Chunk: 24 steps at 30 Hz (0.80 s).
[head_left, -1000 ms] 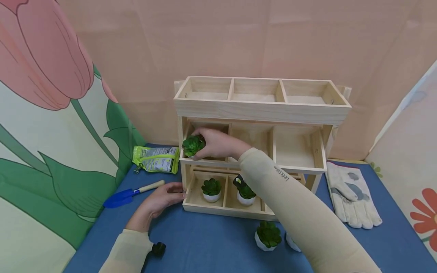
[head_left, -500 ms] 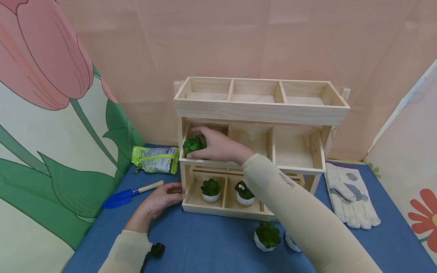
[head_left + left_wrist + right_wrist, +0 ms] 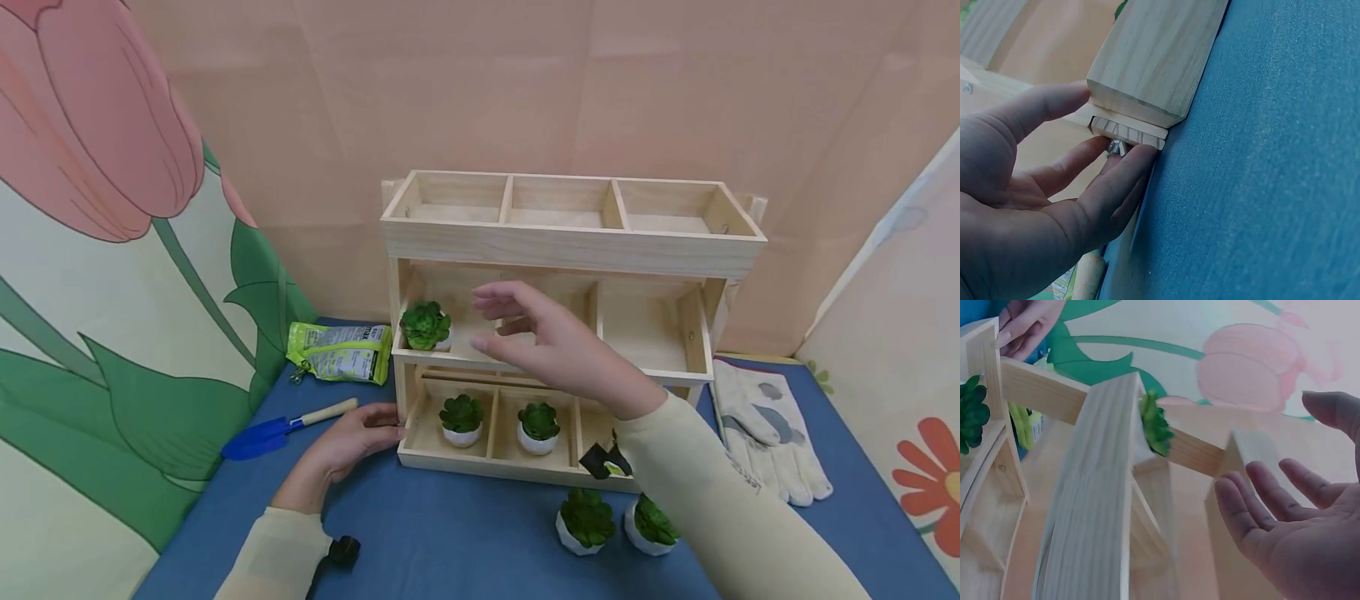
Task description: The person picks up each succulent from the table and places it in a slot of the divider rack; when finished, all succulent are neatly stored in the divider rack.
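A three-tier wooden plant stand [image 3: 573, 244] with divided trays stands on the blue table. One potted succulent [image 3: 425, 325] sits in the left compartment of the middle tray. Over that tray, to the right of this plant, my right hand [image 3: 562, 346] hangs with its fingers spread and holds nothing. My left hand [image 3: 352, 446] holds the stand's lower left corner; in the left wrist view the thumb and fingers pinch the wood beside a wing nut [image 3: 1116, 147]. In the bottom tray are a left succulent [image 3: 461, 415] and a middle succulent [image 3: 537, 425].
Two more potted succulents, one [image 3: 585, 521] beside the other [image 3: 651, 527], stand in front of the stand. A blue trowel [image 3: 270, 433] and a green-yellow bag [image 3: 341, 352] lie left. White work gloves [image 3: 772, 433] lie right.
My right hand has let go of the succulent in the middle tray's left compartment and moved right, away from it. My left hand stays at the stand's corner.
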Motion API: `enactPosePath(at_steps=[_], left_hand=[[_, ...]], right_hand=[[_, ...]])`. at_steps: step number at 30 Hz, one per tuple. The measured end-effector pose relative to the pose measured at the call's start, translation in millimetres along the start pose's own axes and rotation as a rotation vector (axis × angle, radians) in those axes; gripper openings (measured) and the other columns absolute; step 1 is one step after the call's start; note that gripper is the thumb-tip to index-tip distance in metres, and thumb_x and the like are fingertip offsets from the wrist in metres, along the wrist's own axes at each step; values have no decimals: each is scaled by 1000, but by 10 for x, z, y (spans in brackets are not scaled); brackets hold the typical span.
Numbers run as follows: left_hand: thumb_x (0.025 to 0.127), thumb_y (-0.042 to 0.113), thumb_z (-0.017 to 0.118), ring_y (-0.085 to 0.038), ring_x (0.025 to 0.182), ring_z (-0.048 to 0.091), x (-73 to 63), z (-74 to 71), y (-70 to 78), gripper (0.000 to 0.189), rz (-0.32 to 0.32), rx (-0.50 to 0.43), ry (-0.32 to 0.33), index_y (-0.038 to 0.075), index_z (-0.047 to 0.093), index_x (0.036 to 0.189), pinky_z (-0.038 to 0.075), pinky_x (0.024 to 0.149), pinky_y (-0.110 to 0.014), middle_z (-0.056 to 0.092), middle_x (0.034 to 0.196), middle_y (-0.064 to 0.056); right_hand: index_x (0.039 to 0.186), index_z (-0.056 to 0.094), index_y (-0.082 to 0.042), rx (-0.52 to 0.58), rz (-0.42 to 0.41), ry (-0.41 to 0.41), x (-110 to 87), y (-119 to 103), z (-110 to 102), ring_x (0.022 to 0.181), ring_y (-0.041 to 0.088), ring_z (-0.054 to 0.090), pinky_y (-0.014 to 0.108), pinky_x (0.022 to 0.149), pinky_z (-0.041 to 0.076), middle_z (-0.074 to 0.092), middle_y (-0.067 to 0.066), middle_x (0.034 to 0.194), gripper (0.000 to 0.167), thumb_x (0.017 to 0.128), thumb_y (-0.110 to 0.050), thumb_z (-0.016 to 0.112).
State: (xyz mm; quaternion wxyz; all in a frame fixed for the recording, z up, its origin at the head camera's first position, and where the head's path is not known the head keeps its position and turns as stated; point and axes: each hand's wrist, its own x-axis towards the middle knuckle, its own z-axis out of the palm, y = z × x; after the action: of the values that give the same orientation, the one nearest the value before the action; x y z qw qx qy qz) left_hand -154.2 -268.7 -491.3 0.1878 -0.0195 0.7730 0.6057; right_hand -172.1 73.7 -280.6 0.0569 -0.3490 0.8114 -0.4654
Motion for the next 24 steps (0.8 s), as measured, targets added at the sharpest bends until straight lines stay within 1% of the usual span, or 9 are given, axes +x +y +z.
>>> enactPosePath(at_steps=[4,7,9,13,15,17,20,24], left_hand=[[103,21,72,-33,138,63,-7,2,9,73,-6,12,-1,-7,37,161,54,116,-46,51,158,-31],[103,20,72,-34,138,63,-6,5,17,73,-11,16,1,-7,37,160,55,116,-46,51,158,-31],[103,19,71,-35,139,62,-1,6,15,73,-12,15,-1,-8,36,161,55,116,-47,50,158,-32],[102,20,73,-36,139,62,3,4,14,74,-23,17,11,-7,37,160,55,116,-46,50,158,-31],[101,20,73,-35,139,62,6,0,9,73,-30,14,17,-6,38,160,55,116,-46,51,158,-31],[101,20,74,-34,139,63,7,-1,6,73,-38,8,26,-5,40,160,55,116,-46,52,158,-29],[101,20,74,-34,139,63,5,-2,7,73,-33,12,22,-5,39,160,55,116,-45,51,158,-29],[102,20,73,-35,140,62,5,8,15,74,-27,13,18,-6,37,160,54,117,-45,50,159,-31]], right_hand=[[154,50,-24,-12,3,13,-310,17,-122,141,21,58,49,118,52,57,-5,154,56,103,-29,73],[154,49,-25,-22,13,24,-517,60,-190,141,21,59,49,116,53,57,-3,154,56,103,-28,73],[154,50,-25,-30,15,39,-648,115,-223,141,21,59,46,114,55,58,-2,154,54,104,-25,72],[152,51,-26,-33,16,77,-906,251,-271,138,21,62,30,108,59,60,1,152,50,106,-20,69],[151,52,-27,-30,21,98,-1035,313,-291,134,17,64,24,105,58,61,2,151,50,106,-17,69],[152,52,-26,-25,30,118,-1161,363,-310,131,12,66,22,103,58,62,2,149,51,105,-14,69],[153,52,-21,-39,38,154,-1333,430,-339,128,2,65,19,102,58,63,0,145,54,104,-10,70],[153,51,-14,-64,37,189,-1522,509,-364,125,-2,65,15,100,57,64,-7,142,56,101,-5,72]])
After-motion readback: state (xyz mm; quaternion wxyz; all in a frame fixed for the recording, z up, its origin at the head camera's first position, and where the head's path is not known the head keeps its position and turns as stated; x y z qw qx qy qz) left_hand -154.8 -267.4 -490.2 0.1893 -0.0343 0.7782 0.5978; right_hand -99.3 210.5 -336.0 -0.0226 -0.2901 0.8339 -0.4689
